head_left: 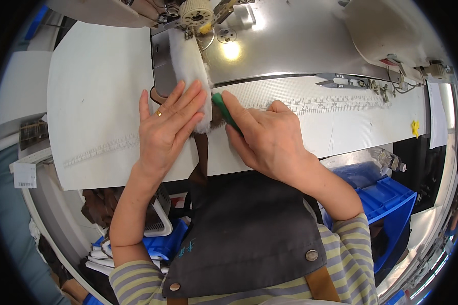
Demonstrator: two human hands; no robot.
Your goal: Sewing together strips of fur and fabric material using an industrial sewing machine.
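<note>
A strip of fluffy white fur runs from under the sewing machine's needle area toward me on the white table. Across its left side lies my left hand, open and flat, the thumb apart from the fingers and a ring on one finger. My right hand is closed round a slim green-handled tool, whose upper end lies beside the fur's right edge. Its working end cannot be made out. A dark brown strip hangs from below the fur over the table's front edge.
The sewing machine's numbered dial stands above the fur. Metal thread snips rest at the right, behind the ruler scale on the table. Below the table are a blue bin and a white basket.
</note>
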